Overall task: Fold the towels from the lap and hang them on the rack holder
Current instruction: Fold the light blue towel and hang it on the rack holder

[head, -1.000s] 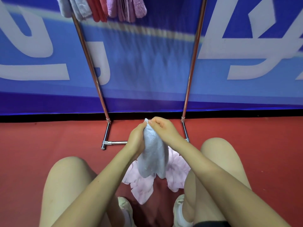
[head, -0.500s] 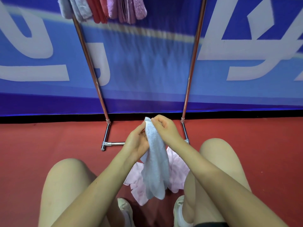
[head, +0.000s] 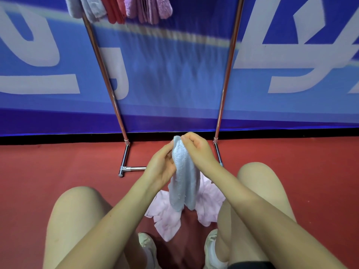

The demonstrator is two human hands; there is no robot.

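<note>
A light blue-grey towel [head: 183,181] hangs folded lengthwise between my knees. My right hand [head: 196,150] pinches its top edge. My left hand [head: 162,166] grips the towel's left side just below. Under it, pale pink towels [head: 169,216] lie bunched between my legs. The metal rack [head: 104,74] stands in front of me with two slanted poles. Grey, red and pink folded towels [head: 120,8] hang from its top at the upper left.
A blue banner with white lettering [head: 291,65] stands behind the rack. The rack's chrome foot bar [head: 134,168] rests on the red floor [head: 48,167]. My bare knees flank the towels, and my shoes [head: 147,247] show at the bottom.
Both hands have raised the blue-grey towel slightly and it now hangs longer and narrower. My left hand has slid from the top edge down to the towel's side.
</note>
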